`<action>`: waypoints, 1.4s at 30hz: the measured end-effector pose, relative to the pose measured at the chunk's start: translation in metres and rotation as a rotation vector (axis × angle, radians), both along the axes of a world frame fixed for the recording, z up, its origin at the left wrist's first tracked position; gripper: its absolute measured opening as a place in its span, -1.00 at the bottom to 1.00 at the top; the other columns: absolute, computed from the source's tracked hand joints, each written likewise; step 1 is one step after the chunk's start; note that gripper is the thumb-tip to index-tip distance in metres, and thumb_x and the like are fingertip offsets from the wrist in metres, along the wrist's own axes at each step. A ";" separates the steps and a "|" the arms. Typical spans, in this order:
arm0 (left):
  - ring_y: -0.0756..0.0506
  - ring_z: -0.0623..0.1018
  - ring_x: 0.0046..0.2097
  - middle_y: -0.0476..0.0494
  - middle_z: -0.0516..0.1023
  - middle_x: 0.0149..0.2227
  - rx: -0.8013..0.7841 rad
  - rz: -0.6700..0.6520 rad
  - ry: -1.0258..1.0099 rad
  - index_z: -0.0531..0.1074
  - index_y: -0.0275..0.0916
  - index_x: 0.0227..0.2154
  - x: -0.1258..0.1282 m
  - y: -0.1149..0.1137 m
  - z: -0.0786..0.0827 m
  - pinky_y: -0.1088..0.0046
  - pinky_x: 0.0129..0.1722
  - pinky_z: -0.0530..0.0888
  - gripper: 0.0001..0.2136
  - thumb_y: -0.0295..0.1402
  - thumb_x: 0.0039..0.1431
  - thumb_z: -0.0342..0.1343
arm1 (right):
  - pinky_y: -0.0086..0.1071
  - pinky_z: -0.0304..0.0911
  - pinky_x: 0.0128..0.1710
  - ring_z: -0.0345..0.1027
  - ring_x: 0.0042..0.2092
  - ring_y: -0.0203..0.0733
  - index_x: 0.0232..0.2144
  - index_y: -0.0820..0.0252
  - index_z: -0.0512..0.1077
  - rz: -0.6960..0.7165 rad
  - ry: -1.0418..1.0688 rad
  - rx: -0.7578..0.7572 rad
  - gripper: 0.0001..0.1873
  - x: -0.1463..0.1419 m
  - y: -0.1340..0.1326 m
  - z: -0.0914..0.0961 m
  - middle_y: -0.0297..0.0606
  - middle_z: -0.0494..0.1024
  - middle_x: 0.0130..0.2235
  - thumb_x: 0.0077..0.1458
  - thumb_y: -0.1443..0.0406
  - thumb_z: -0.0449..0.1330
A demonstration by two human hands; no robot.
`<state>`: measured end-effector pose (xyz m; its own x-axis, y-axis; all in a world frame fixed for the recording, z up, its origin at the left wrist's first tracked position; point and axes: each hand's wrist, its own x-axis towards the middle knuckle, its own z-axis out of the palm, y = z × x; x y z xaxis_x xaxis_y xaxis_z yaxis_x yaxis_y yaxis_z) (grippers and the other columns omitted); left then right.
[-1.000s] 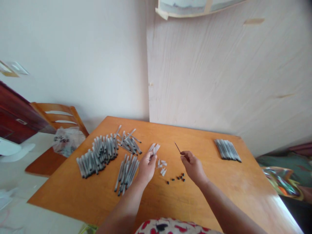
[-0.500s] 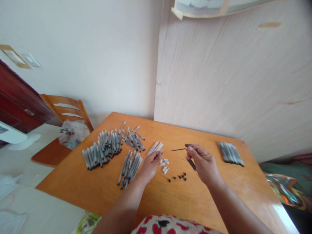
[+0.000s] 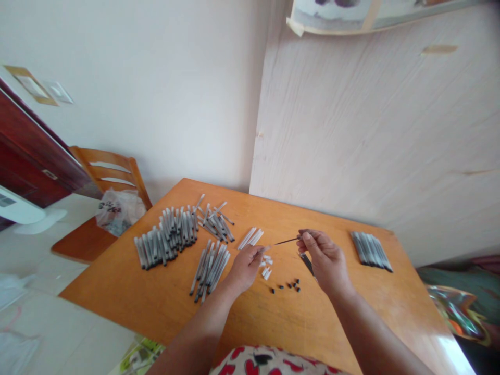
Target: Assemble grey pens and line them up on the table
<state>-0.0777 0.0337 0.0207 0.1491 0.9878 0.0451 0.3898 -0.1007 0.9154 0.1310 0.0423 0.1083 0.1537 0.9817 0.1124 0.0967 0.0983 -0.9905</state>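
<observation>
My left hand [image 3: 246, 266] pinches a small whitish, see-through piece [image 3: 266, 248]. Between the fingers of my right hand [image 3: 323, 256] is a thin dark pen refill [image 3: 287, 241], its pointed end touching or almost touching that piece. Under my right hand lie some dark refills [image 3: 307, 264], partly covered. Behind my left hand rest several clear pen barrels [image 3: 250, 237]. Small white pieces [image 3: 267, 273] lie just right of my left hand, and several little black plugs [image 3: 297, 285] are scattered nearer to me.
Piles of pens with black ends [image 3: 166, 237] cover the left of the wooden table [image 3: 332, 333], with another bunch [image 3: 210, 271] closer to my left forearm. A row of pens [image 3: 371, 250] lies at the far right. A chair [image 3: 113, 172] holding a plastic bag [image 3: 120, 208] stands left.
My left hand has come towards the refill with the small whitish piece, so the two now meet or nearly meet. My right hand keeps its grip. The camera view has shifted slightly.
</observation>
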 end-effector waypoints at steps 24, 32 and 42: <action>-0.08 0.50 -0.23 -0.17 0.58 -0.25 -0.361 -0.107 -0.435 0.52 -0.29 -0.12 0.014 -0.003 0.025 0.40 -0.19 0.39 -0.64 -0.11 0.17 0.14 | -0.33 0.31 -0.35 0.40 -0.37 -0.21 -0.23 0.19 0.40 0.046 -0.236 -0.034 -0.65 -0.008 0.007 -0.046 -0.27 0.53 -0.39 0.16 0.02 0.16; -0.04 0.48 -0.32 -0.15 0.56 -0.31 -0.407 -0.130 -0.477 0.52 -0.29 -0.17 0.016 -0.001 0.030 0.42 -0.26 0.37 -0.63 -0.07 0.15 0.17 | -0.29 0.33 -0.16 0.48 -0.20 -0.14 -0.22 0.13 0.53 0.176 -0.507 0.087 -0.74 -0.009 0.001 -0.051 -0.21 0.61 -0.24 0.22 0.17 0.07; -0.03 0.49 -0.32 -0.15 0.56 -0.29 -0.393 -0.127 -0.489 0.50 -0.29 -0.16 0.016 -0.002 0.024 0.41 -0.24 0.40 -0.62 -0.06 0.15 0.17 | -0.24 0.35 -0.06 0.48 -0.11 -0.11 0.03 0.14 0.47 0.231 -0.606 0.147 -0.61 -0.008 -0.006 -0.053 -0.12 0.59 -0.14 0.22 0.30 0.01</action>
